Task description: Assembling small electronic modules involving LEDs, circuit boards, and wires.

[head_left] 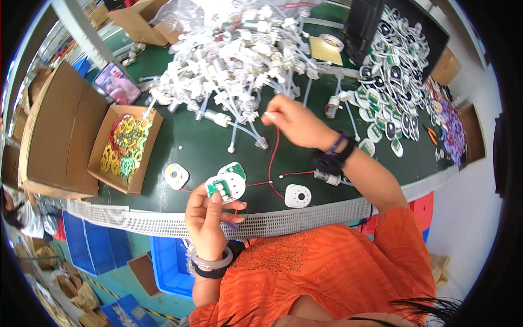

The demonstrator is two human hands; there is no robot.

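My left hand (206, 218) pinches a small green circuit board (219, 188) with white connectors between thumb and fingers, at the front edge of the table. Thin red and dark wires hang by its fingers. Behind the board lie round white discs (236, 185), one bearing a green board. Raised over the middle of the table, my right hand (291, 121) is closed at the fingertips. A red wire (272, 155) rises to it from the tabletop. Close by lie a white cover with holes (298, 196), a white disc with a yellow centre (176, 176) and a small silver motor (327, 177).
A large heap of white pumps with clear tubes (229, 65) covers the back. White-cased boards (389, 82) pile up at the right, near orange-handled pliers (432, 135). At the left stand a carton of yellow and green parts (128, 143) and a phone (117, 83).
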